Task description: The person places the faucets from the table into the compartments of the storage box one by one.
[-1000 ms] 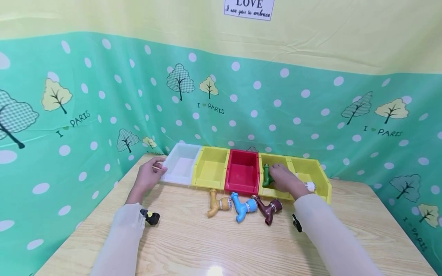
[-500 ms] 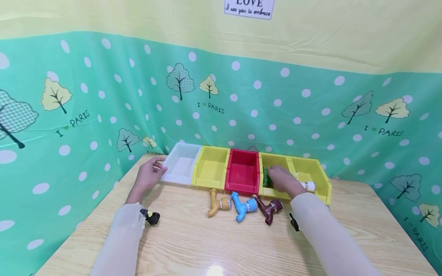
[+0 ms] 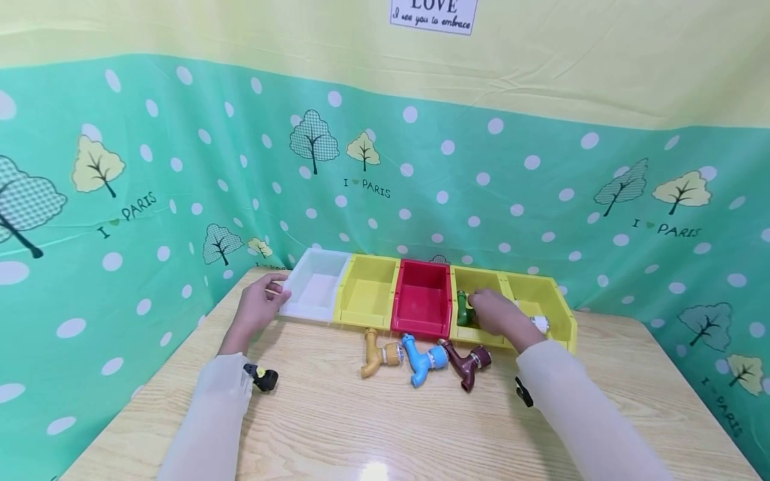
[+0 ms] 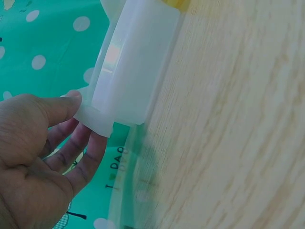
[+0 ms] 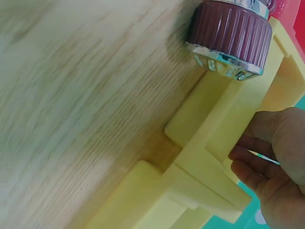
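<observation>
My left hand point(image 3: 260, 306) holds the near left corner of the white bin point(image 3: 315, 290). In the left wrist view its thumb point(image 4: 66, 102) lies on the corner rim of the white bin point(image 4: 133, 71), with the fingers underneath. My right hand point(image 3: 496, 314) reaches into the fourth bin, a yellow one point(image 3: 481, 277), with its fingers curled around a green tap point(image 3: 462, 310) standing at that bin's left side. The right wrist view shows my right hand point(image 5: 271, 167) over the yellow bin's wall point(image 5: 209, 143); the green tap is hidden there.
Five bins stand in a row at the table's back: white, yellow point(image 3: 367, 294), red point(image 3: 423, 300), yellow, yellow point(image 3: 544, 287). A white tap point(image 3: 541, 324) lies in the last. In front lie a tan tap point(image 3: 377, 354), a blue tap point(image 3: 423, 359) and a maroon tap point(image 3: 466, 363). Patterned curtains enclose the table point(image 3: 373, 421).
My right hand has shifted slightly within the yellow bin and the green tap now sits a little lower. My left hand has stayed on the white bin's corner.
</observation>
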### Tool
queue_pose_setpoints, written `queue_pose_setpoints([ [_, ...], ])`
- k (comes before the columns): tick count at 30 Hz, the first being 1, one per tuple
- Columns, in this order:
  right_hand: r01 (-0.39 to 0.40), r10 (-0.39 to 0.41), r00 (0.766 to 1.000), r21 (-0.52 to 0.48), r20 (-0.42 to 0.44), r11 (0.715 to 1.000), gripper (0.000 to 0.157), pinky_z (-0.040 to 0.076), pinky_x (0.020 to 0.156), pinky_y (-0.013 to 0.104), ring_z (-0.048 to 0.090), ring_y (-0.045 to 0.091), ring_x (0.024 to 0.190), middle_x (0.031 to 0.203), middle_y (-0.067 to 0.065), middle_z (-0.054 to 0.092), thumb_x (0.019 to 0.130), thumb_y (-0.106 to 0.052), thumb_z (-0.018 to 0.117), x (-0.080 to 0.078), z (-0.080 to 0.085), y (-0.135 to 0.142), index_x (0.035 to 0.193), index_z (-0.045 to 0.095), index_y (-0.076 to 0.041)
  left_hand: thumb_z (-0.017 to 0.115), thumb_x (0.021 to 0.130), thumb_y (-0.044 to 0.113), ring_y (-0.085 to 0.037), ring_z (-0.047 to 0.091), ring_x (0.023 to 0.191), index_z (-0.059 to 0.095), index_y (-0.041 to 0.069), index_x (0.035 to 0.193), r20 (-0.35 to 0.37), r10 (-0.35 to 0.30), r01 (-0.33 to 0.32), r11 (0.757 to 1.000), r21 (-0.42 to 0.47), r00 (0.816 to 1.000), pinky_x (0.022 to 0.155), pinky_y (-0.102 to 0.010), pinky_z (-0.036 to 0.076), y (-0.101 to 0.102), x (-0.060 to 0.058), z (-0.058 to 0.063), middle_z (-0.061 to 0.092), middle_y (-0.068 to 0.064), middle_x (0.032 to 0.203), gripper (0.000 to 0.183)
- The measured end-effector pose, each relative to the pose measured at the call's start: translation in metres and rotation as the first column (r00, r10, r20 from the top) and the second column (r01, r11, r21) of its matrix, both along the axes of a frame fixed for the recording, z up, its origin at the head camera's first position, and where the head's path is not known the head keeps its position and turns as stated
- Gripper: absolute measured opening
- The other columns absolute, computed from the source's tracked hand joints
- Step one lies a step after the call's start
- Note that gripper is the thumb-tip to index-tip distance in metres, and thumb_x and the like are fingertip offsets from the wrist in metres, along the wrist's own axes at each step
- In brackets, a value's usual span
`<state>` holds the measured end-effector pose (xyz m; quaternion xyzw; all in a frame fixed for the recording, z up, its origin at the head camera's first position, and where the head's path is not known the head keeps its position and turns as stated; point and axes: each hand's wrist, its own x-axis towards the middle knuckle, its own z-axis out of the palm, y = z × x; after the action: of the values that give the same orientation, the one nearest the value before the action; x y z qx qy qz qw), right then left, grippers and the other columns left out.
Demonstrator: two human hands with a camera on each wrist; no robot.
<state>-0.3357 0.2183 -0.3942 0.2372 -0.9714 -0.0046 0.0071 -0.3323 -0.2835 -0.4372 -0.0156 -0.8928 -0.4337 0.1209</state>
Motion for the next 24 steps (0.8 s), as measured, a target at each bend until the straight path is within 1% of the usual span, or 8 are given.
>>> queue_pose_setpoints([
  [3, -0.036, 0.037, 0.998, 0.01, -0.043, 0.999, 0.011, 0.058, 0.084, 0.045, 0.064, 0.028, 0.088, 0.093, 0.012, 0.065, 0.095, 0.002, 0.064, 0.006, 0.003, 0.003, 0.104, 0.071, 0.003, 0.064, 0.103, 0.014, -0.034, 0.063, 0.102, 0.055, 0.003, 0.142, -0.005, 0.0, 0.0, 1.0, -0.002, 1.0, 0.077, -0.037, 0.057, 0.001, 0.0, 0.0, 0.062, -0.019, 0.115, 0.042],
  [8, -0.064, 0.066, 0.993, 0.024, -0.094, 0.998, 0.011, 0.058, 0.082, 0.044, 0.063, 0.027, 0.087, 0.093, 0.011, 0.066, 0.096, 0.0, 0.065, 0.016, 0.005, 0.009, 0.105, 0.072, 0.001, 0.063, 0.103, 0.014, -0.034, 0.063, 0.103, 0.054, 0.003, 0.143, 0.006, 0.0, 0.0, 1.0, 0.002, 1.0, 0.077, -0.036, 0.057, 0.001, -0.001, 0.001, 0.062, -0.019, 0.116, 0.043],
  [11, -0.093, 0.095, 0.987, 0.016, -0.129, 0.995, 0.012, 0.058, 0.081, 0.043, 0.062, 0.027, 0.086, 0.093, 0.01, 0.067, 0.096, 0.001, 0.065, 0.022, 0.005, 0.012, 0.104, 0.073, 0.001, 0.063, 0.103, 0.015, -0.034, 0.063, 0.103, 0.054, 0.004, 0.143, 0.01, -0.006, 0.006, 1.0, 0.004, 1.0, 0.076, -0.037, 0.057, 0.001, 0.0, 0.001, 0.062, -0.019, 0.116, 0.042],
  [15, -0.14, 0.139, 0.972, 0.008, -0.189, 0.99, 0.011, 0.058, 0.08, 0.043, 0.063, 0.027, 0.086, 0.093, 0.01, 0.068, 0.093, 0.0, 0.069, 0.032, 0.005, 0.017, 0.103, 0.073, 0.001, 0.063, 0.103, 0.015, -0.034, 0.063, 0.103, 0.054, 0.004, 0.143, 0.009, -0.007, 0.007, 1.0, 0.01, 1.0, 0.075, -0.036, 0.058, 0.001, -0.001, 0.001, 0.062, -0.018, 0.116, 0.042],
  [18, -0.166, 0.165, 0.961, 0.015, -0.222, 0.986, 0.014, 0.058, 0.081, 0.043, 0.063, 0.027, 0.088, 0.095, 0.01, 0.069, 0.092, -0.001, 0.071, 0.042, 0.007, 0.019, 0.105, 0.073, 0.0, 0.064, 0.103, 0.015, -0.034, 0.063, 0.103, 0.055, 0.004, 0.142, 0.01, -0.001, 0.001, 1.0, 0.01, 1.0, 0.074, -0.035, 0.058, 0.002, -0.001, 0.001, 0.062, -0.018, 0.115, 0.042],
  [24, -0.224, 0.224, 0.938, 0.032, -0.263, 0.974, 0.019, 0.057, 0.083, 0.041, 0.063, 0.026, 0.091, 0.099, 0.01, 0.07, 0.089, -0.001, 0.07, 0.058, 0.005, 0.02, 0.109, 0.072, -0.001, 0.064, 0.103, 0.015, -0.034, 0.063, 0.103, 0.055, 0.004, 0.142, 0.006, 0.001, -0.001, 1.0, 0.004, 1.0, 0.075, -0.035, 0.057, 0.002, -0.001, 0.0, 0.062, -0.018, 0.115, 0.042],
])
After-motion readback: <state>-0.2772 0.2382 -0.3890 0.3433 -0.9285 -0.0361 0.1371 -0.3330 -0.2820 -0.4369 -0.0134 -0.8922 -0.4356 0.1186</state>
